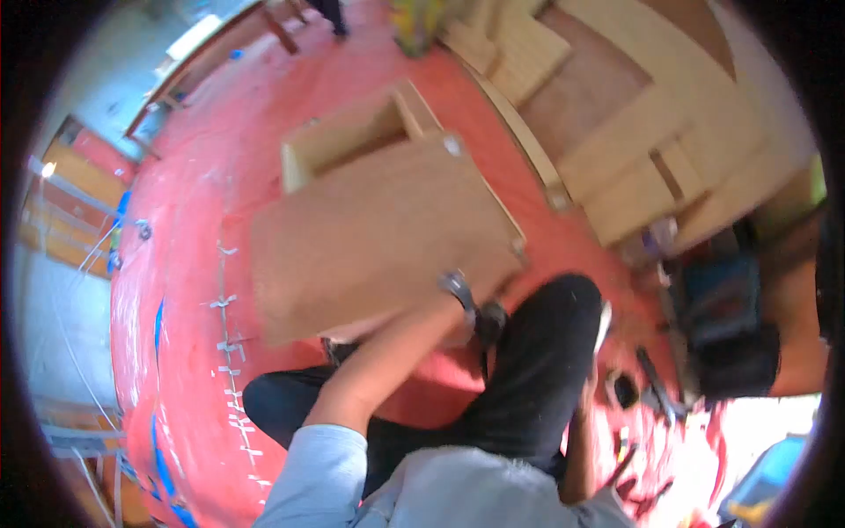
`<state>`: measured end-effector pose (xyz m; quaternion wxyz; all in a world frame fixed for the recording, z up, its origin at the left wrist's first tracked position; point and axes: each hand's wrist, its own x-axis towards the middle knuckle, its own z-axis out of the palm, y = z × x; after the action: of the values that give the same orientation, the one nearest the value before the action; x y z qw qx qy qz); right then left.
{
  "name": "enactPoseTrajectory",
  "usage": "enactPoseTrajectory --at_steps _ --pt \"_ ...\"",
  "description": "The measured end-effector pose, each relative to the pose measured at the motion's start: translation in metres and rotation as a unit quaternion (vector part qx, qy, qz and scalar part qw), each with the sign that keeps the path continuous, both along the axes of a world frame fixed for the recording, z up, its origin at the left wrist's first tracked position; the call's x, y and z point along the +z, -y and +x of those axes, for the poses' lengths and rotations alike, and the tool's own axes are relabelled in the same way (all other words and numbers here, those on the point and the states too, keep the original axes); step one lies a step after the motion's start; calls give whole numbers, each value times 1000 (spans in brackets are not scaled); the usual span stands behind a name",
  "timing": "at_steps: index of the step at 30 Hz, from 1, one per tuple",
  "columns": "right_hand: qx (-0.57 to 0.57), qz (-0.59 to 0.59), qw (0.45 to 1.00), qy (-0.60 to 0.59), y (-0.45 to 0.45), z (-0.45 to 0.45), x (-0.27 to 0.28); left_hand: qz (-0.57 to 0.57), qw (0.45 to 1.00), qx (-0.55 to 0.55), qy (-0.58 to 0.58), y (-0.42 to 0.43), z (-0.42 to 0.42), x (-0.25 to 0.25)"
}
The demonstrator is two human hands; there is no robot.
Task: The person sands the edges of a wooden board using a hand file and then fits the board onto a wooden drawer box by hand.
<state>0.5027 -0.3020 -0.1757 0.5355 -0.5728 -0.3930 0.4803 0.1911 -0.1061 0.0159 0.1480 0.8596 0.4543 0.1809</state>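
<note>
Open red floor (pixel 189 290) is stretching left of the brown board (pixel 370 238), while a narrower strip is separating its right edge from pale wooden panels (pixel 651 167). The flat, smooth, rectangular board is lying before the knees, covering part of an open wooden box (pixel 348 141), its long axis running left to right, slanting away. The left hand (pixel 490 283) is blurring near its near-right corner; the right hand is hiding beside the knee; I cannot tell either grip.

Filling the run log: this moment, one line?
left forearm: extended toward brown panel | right forearm: beside right leg | grip: unclear
</note>
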Motion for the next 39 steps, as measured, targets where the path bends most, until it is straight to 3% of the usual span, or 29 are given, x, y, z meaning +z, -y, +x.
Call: enactPoseTrajectory --at_steps 1,3,5,7,10,14,15,21,24,27,30,33,34,36,37,39 --pt "-8 -5 1000 -15 -2 -1 4 60 997 -46 -30 3 -6 -6" --pt "-11 -39 998 -53 -11 -13 19 1 999 -34 -34 1 -6 -19" --pt "7 -108 989 -105 -19 -27 56 25 998 -22 -57 -3 -15 -37" --pt "6 -151 974 -169 -29 -36 76 121 989 -6 -84 -1 -31 -58" --pt "-32 -161 955 -248 -39 -47 79 68 991 -29 -108 -7 -40 -47" --pt "0 -24 970 -243 -69 -55 80 22 993 -34 -113 -31 -37 -52" --pt "-9 -32 954 -296 -78 -53 87 19 991 -35 -126 -34 -35 -52" --pt "51 26 960 -274 -127 -60 116 -63 989 -48 -124 -39 -46 -39" --pt "69 80 971 -216 -137 -63 97 -108 990 -56 -77 -36 -55 -21" --pt "49 -18 972 -231 -138 -68 92 -99 994 3 -41 -29 -72 -23" --pt "11 -4 968 -251 -139 -77 74 -47 996 48 -61 -34 -93 -31" --pt "20 -22 990 -138 -132 -77 82 -84 992 97 -18 -36 -110 -32" --pt "48 46 998 -20 -136 -77 85 -109 987 115 12 -40 -110 -30" --pt "99 181 955 213 -143 -78 91 -280 954 102 42 -49 -97 -2" --pt "64 197 965 161 -142 -85 99 -361 926 94 57 -52 -84 18" --pt "71 226 936 259 -148 -88 128 -549 806 88 205 -48 -61 30"
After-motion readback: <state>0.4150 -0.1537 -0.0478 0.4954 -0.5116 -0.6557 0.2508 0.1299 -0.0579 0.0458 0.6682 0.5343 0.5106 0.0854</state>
